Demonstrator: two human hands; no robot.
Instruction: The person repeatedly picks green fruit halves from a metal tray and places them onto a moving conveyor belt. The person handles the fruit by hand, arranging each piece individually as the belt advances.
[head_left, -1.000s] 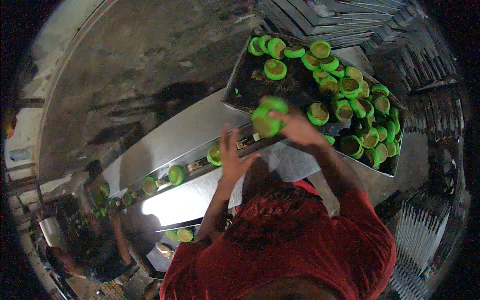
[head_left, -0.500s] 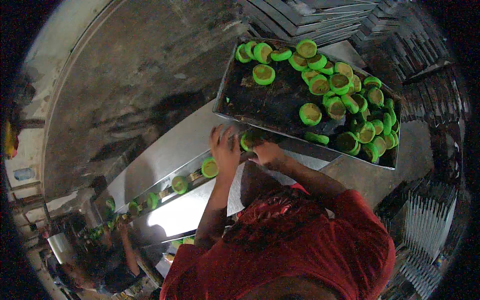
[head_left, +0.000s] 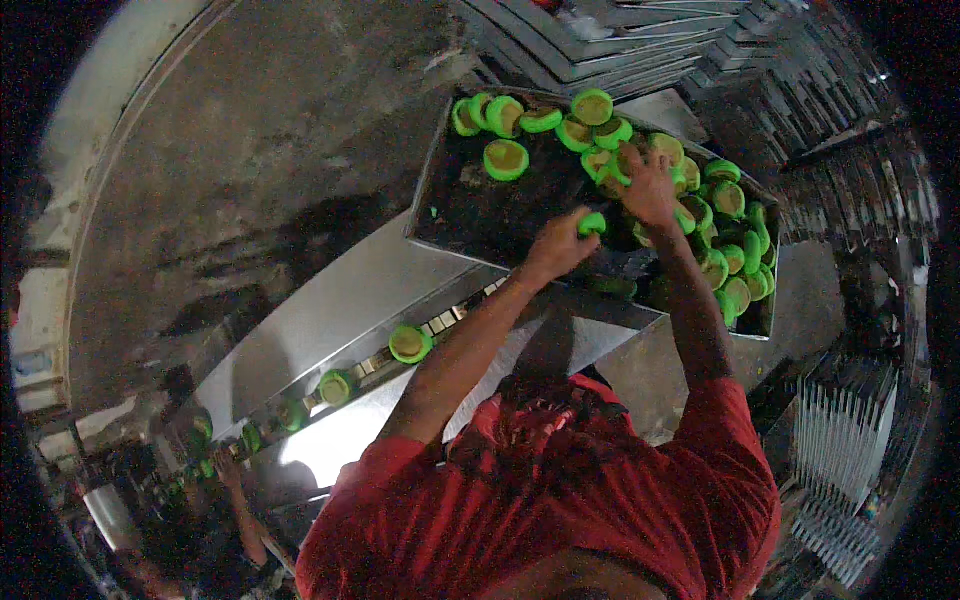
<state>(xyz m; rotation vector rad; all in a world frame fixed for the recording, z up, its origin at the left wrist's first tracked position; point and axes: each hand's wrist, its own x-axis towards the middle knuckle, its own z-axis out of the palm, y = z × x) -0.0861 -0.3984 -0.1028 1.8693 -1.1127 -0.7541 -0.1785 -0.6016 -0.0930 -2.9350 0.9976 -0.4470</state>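
Note:
A dark metal tray (head_left: 470, 205) holds many round green buns with browned flat faces, crowded toward its right side. Between the thumb and fingers of my left hand (head_left: 556, 248) is a green bun (head_left: 591, 223), held over the tray's near middle. My right hand (head_left: 652, 192) reaches over the heap with its fingers apart, touching or just above the buns; its palm side is hidden. Left of the tray, a narrow conveyor (head_left: 440, 322) carries a spaced row of buns, the closest being a green bun (head_left: 410, 343).
Another person's arm (head_left: 243, 505) reaches to the conveyor's far end at lower left. Stacked metal trays (head_left: 640, 50) stand behind the tray, with more racked trays (head_left: 845, 440) at the right. A smooth metal surface (head_left: 350, 275) borders the conveyor.
Both my hands have moved from the conveyor up and right into the tray. My left hand has taken hold of a bun. The conveyor buns sit slightly farther down and left.

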